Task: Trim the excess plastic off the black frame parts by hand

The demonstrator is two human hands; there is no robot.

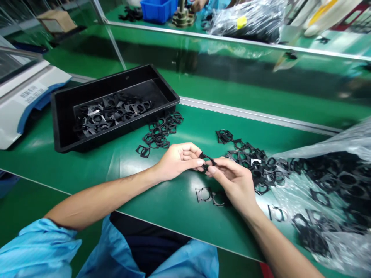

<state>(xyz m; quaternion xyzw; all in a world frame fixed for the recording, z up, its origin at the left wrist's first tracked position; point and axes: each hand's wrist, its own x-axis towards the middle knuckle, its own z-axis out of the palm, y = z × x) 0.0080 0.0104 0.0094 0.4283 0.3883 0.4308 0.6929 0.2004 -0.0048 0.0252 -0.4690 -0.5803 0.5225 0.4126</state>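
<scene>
My left hand (pixel 179 159) and my right hand (pixel 232 179) meet above the green table (pixel 162 200), fingers pinched from both sides on one small black plastic ring part (pixel 206 160). Two more such parts (pixel 209 195) lie flat just below my right hand. A loose heap of the same black parts (pixel 252 160) spreads to the right of my hands. A smaller pile (pixel 160 133) lies to the upper left, beside the black tray (pixel 66 116), which holds several similar parts.
A clear plastic bag (pixel 333 193) full of black parts lies at the right. A white and blue machine (pixel 23 92) stands at the left. Behind a metal rail (pixel 261 116) runs a green belt; farther back are a blue bin (pixel 158 9) and another plastic bag (pixel 246 19).
</scene>
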